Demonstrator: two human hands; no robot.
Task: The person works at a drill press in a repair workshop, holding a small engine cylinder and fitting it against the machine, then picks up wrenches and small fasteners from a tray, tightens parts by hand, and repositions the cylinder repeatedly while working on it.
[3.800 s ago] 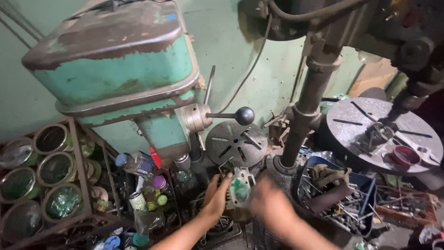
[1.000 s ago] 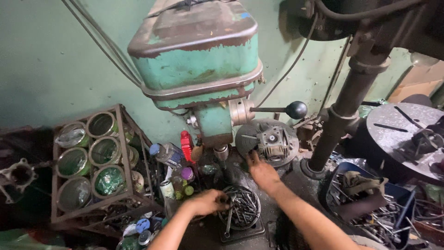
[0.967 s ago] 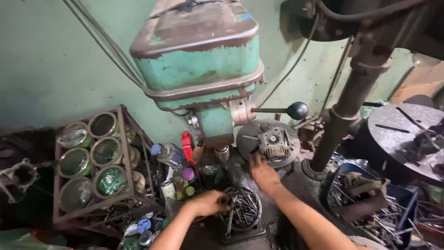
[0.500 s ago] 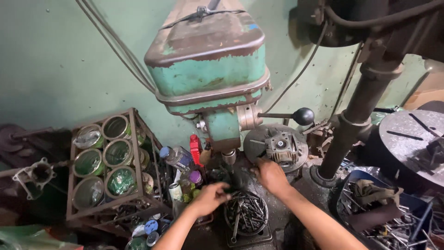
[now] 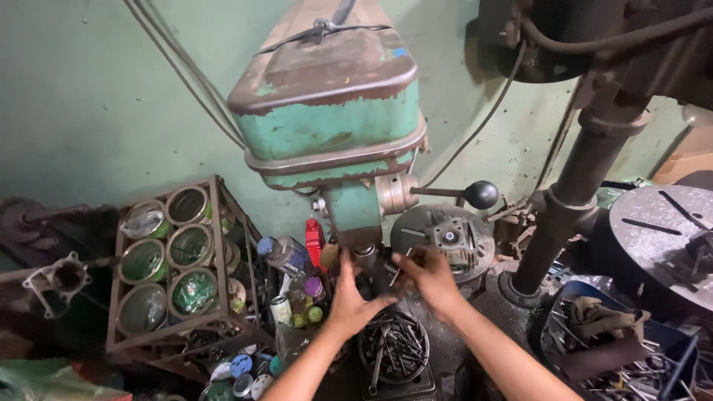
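Left hand point(image 5: 349, 297): raised, fingers spread, thumb out, palm against the chuck point(image 5: 365, 260) under the green drill press point(image 5: 334, 126); holding nothing. Right hand point(image 5: 427, 275): fingers curled around a thin bit point(image 5: 401, 267), just right of the chuck. Below both wrists, a round tin point(image 5: 394, 347) of bits.

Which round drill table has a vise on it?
The smaller round table beside the green drill press, just above the right hand. The bigger slotted table at far right has none.
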